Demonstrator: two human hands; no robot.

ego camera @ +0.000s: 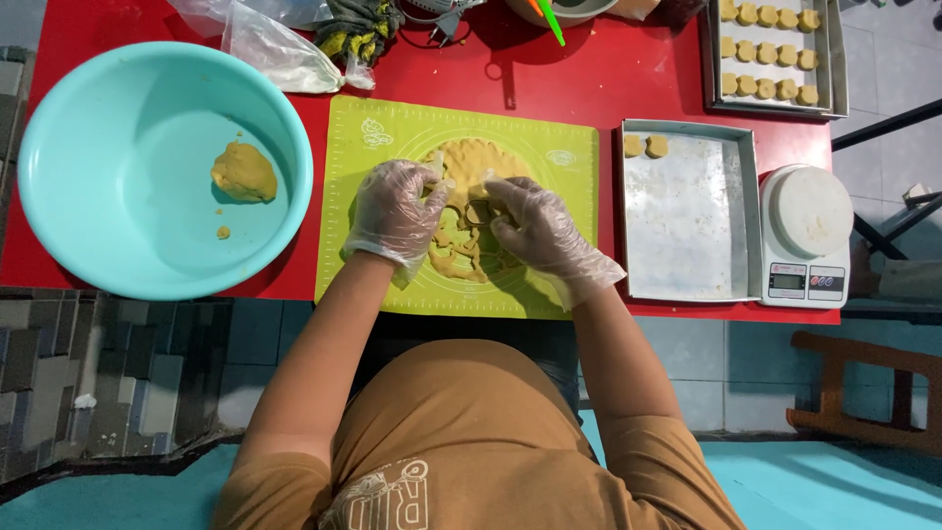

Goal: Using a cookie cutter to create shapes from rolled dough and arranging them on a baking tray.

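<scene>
A sheet of rolled yellow-brown dough [481, 167] with cut-out holes lies on a green silicone mat [388, 132]. Both my hands wear clear plastic gloves. My left hand [394, 208] rests on the dough's left side, fingers spread and bent. My right hand [530, 228] pinches a small cut piece of dough [479, 211] near the sheet's middle. The lower part of the dough is hidden under my hands.
A big turquoise basin [78, 118] at left holds a lump of dough [244, 172]. A metal tray [692, 216] at right carries two cut pieces; a second tray [770, 49] behind holds several. A white kitchen scale [807, 236] stands far right on the red table [628, 69].
</scene>
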